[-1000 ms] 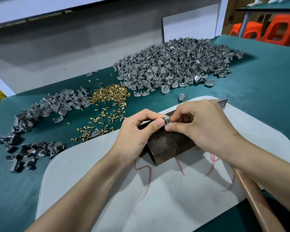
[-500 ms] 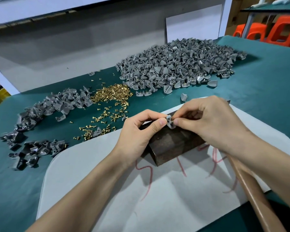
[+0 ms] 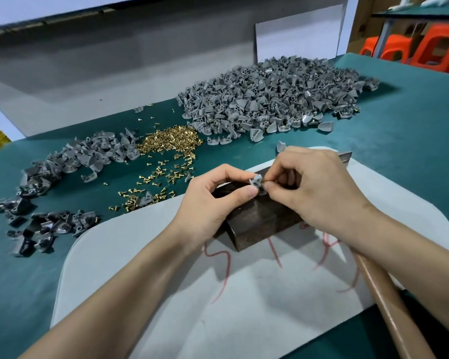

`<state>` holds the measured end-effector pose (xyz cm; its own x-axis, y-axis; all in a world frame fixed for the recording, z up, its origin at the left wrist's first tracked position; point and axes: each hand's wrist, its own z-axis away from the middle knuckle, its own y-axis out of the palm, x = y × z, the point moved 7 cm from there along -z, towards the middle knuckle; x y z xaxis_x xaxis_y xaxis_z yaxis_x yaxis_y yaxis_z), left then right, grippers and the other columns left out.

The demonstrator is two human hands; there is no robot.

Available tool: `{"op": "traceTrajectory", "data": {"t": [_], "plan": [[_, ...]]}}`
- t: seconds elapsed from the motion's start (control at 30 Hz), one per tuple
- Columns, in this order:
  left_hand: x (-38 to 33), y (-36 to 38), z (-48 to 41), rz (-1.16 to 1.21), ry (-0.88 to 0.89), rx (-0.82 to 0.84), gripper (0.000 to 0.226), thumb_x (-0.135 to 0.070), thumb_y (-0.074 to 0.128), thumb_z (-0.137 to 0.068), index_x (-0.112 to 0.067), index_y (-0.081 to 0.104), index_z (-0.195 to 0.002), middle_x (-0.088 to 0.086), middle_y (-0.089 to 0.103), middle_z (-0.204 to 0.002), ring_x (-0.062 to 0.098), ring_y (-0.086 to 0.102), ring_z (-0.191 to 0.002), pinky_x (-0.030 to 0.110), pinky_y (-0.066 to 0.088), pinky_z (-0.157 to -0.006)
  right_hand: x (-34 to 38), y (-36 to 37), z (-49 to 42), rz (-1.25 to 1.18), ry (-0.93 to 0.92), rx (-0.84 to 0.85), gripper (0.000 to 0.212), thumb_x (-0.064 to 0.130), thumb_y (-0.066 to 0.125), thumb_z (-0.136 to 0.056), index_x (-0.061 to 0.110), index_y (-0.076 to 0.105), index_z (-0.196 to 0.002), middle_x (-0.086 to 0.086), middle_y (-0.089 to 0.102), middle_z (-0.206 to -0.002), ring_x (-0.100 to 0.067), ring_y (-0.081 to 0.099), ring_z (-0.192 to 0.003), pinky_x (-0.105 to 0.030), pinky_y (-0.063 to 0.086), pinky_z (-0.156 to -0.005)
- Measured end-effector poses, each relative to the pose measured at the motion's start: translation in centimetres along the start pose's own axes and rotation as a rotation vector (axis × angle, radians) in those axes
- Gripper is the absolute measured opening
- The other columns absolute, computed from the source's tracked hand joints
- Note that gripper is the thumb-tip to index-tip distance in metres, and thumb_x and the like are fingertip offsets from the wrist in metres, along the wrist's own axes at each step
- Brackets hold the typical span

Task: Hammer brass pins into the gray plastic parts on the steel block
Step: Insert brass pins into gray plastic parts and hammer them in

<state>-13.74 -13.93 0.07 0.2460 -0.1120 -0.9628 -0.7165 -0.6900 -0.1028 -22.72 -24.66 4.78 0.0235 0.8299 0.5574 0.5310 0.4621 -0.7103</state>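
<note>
Your left hand (image 3: 208, 203) kept pinching the gray part (image 3: 255, 181) above the steel block (image 3: 259, 221); your right hand (image 3: 319, 193) stayed pinching a brass pin (image 3: 263, 181) against it, barely shifted.

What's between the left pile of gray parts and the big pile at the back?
The heap of brass pins, loose on the green mat, as the head view shows.

Small gray plastic part (image 3: 255, 181) over steel block (image 3: 259, 221), brass pins (image 3: 171, 138) beyond
</note>
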Motion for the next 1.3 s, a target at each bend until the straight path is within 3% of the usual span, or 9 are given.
{"op": "traceTrajectory", "data": {"t": [0.3, 0.63, 0.77, 0.87, 0.97, 1.0, 1.1, 1.17, 1.3], "plan": [[0.0, 0.1, 0.1, 0.02, -0.014, 0.018, 0.016, -0.017, 0.072, -0.073, -0.032, 0.072, -0.078, -0.008, 0.072, -0.085, 0.004, 0.063, -0.081, 0.018, 0.051, -0.077, -0.5, 0.3, -0.2, -0.064, -0.001, 0.02, 0.014, 0.011, 0.073, -0.072, 0.019, 0.064, -0.065, 0.012, 0.049, -0.056, 0.001, 0.047, -0.059, -0.013, 0.034, -0.055], [0.3, -0.2, 0.1, 0.0, -0.046, -0.03, 0.017, -0.025, 0.073, -0.069, -0.018, 0.07, -0.084, 0.004, 0.071, -0.089, 0.01, 0.063, -0.08, 0.022, 0.052, -0.075, -1.1, 0.1, -0.5, -0.158, -0.008, 0.041, 0.016, 0.007, 0.073, -0.074, 0.022, 0.069, -0.071, 0.014, 0.053, -0.058, 0.001, 0.052, -0.06, -0.007, 0.035, -0.056], [0.0, -0.2, -0.1, -0.034, -0.021, -0.021, 0.019, -0.023, 0.071, -0.07, -0.015, 0.07, -0.086, 0.0, 0.071, -0.099, 0.01, 0.064, -0.09, 0.025, 0.052, -0.086, -1.3, -0.1, -0.6, -0.179, 0.007, 0.04, 0.017, 0.008, 0.074, -0.075, 0.023, 0.069, -0.07, 0.016, 0.054, -0.054, 0.002, 0.053, -0.055, -0.007, 0.035, -0.054], [0.2, -0.3, 0.0, -0.024, -0.013, -0.03, 0.017, -0.023, 0.07, -0.071, -0.013, 0.07, -0.085, -0.002, 0.07, -0.102, 0.008, 0.064, -0.093, 0.022, 0.05, -0.084, -1.3, -0.6, -0.4, -0.152, 0.011, -0.006, 0.013, 0.011, 0.074, -0.075, 0.022, 0.07, -0.07, 0.016, 0.059, -0.059, 0.002, 0.055, -0.059, -0.006, 0.037, -0.058], [0.5, -0.5, 0.0, 0.008, -0.033, -0.054, 0.012, -0.025, 0.071, -0.069, -0.017, 0.071, -0.077, -0.005, 0.07, -0.103, 0.007, 0.064, -0.092, 0.022, 0.049, -0.08, -3.8, -2.9, -0.6, 0.034, 0.212, -0.146, 0.019, 0.022, 0.069, -0.079, 0.022, 0.063, -0.061, 0.01, 0.061, -0.059, -0.003, 0.058, -0.06, -0.013, 0.043, -0.059], [0.6, -0.5, -0.1, 0.014, -0.04, -0.05, 0.009, -0.025, 0.072, -0.07, -0.018, 0.071, -0.075, -0.006, 0.069, -0.104, 0.007, 0.064, -0.092, 0.023, 0.049, -0.08, -5.3, -3.6, -0.6, 0.136, 0.333, -0.116, 0.025, 0.027, 0.067, -0.08, 0.017, 0.061, -0.058, 0.002, 0.062, -0.058, -0.013, 0.06, -0.063, -0.024, 0.046, -0.059], [0.7, -0.4, 0.0, 0.023, -0.043, -0.033, 0.006, -0.013, 0.073, -0.076, -0.019, 0.071, -0.074, -0.002, 0.068, -0.109, 0.01, 0.063, -0.096, 0.031, 0.05, -0.085, -8.8, -3.8, 0.1, 0.35, 0.602, 0.143, 0.042, 0.044, 0.063, -0.081, 0.008, 0.061, -0.059, -0.008, 0.064, -0.051, -0.025, 0.063, -0.055, -0.026, 0.046, -0.057], [0.8, -0.4, 0.0, 0.012, -0.042, -0.031, 0.01, -0.007, 0.072, -0.079, -0.017, 0.07, -0.075, -0.002, 0.068, -0.111, 0.013, 0.062, -0.1, 0.036, 0.049, -0.09, -9.3, -3.3, 0.4, 0.345, 0.643, 0.218, 0.045, 0.045, 0.061, -0.082, 0.009, 0.057, -0.055, -0.005, 0.061, -0.043, -0.021, 0.062, -0.043, -0.024, 0.046, -0.052], [0.9, -0.4, 0.0, -0.035, -0.032, -0.019, 0.01, -0.003, 0.07, -0.08, -0.013, 0.069, -0.079, -0.005, 0.066, -0.113, 0.013, 0.061, -0.105, 0.037, 0.045, -0.095, -9.7, -2.6, 0.5, 0.24, 0.696, 0.169, 0.04, 0.037, 0.064, -0.079, 0.011, 0.054, -0.05, -0.001, 0.053, -0.035, -0.019, 0.054, -0.032, -0.021, 0.039, -0.043]]}}
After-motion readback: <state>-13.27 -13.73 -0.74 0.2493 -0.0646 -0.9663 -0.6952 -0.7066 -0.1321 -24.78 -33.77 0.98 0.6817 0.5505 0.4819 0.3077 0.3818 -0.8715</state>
